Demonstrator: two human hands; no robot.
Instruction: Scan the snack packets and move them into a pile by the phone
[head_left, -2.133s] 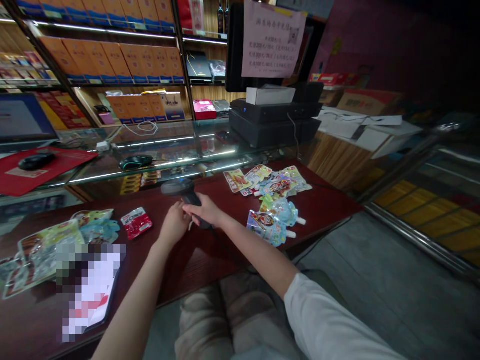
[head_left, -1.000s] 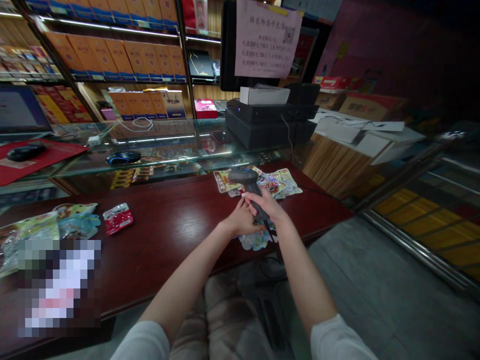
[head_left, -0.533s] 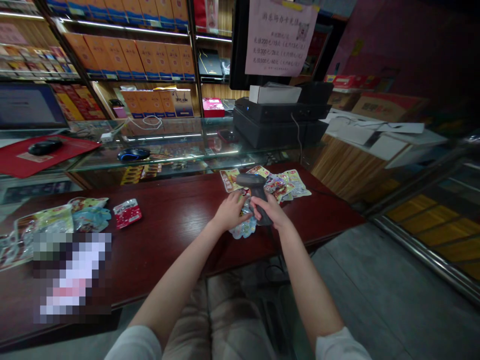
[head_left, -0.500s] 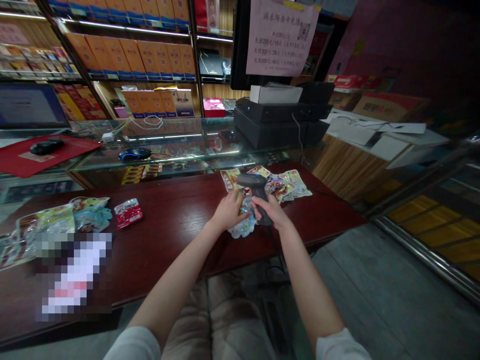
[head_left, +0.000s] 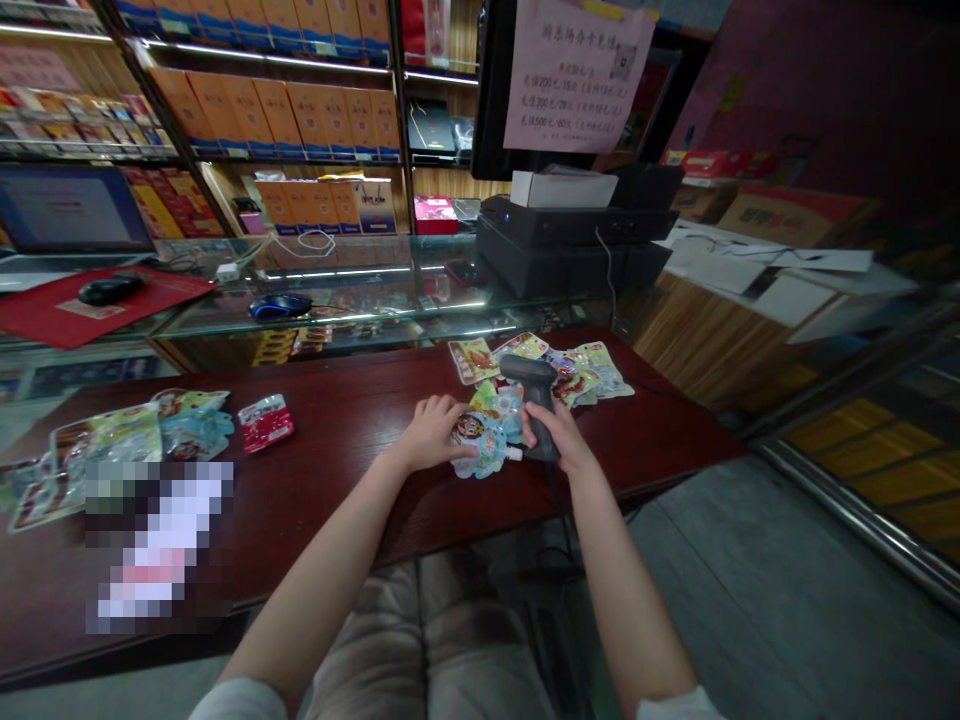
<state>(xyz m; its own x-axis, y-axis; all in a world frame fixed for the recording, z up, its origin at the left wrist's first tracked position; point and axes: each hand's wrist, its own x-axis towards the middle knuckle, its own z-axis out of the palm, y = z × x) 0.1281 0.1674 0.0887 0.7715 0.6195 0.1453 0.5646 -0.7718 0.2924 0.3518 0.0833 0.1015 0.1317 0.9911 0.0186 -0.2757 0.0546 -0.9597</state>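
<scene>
My right hand (head_left: 561, 432) is wrapped round the handle of a dark grey barcode scanner (head_left: 529, 371), its head pointing left. In my left hand (head_left: 429, 434) is the left end of a light blue spouted pouch (head_left: 486, 450), the thumb lying over its front edge. The pouch's white spout points right, toward the scanner handle. Behind it are a green-and-blue pouch (head_left: 491, 398) and a flat yellow snack packet (head_left: 472, 361). More packets (head_left: 604, 368) lie beyond the scanner on the right.
Left on the brown table (head_left: 337, 480) lie a red-and-white packet (head_left: 265, 423) and several large snack bags (head_left: 105, 437). A glass counter (head_left: 390, 285) behind carries a mouse (head_left: 280, 306), a laptop (head_left: 71, 210) and a black box-shaped machine (head_left: 570, 225). The scanner's cable hangs over the front edge.
My left hand has moved left with the blue pouch, and its printed front and white spout now show. My right hand still holds the scanner. The view has shifted slightly.
</scene>
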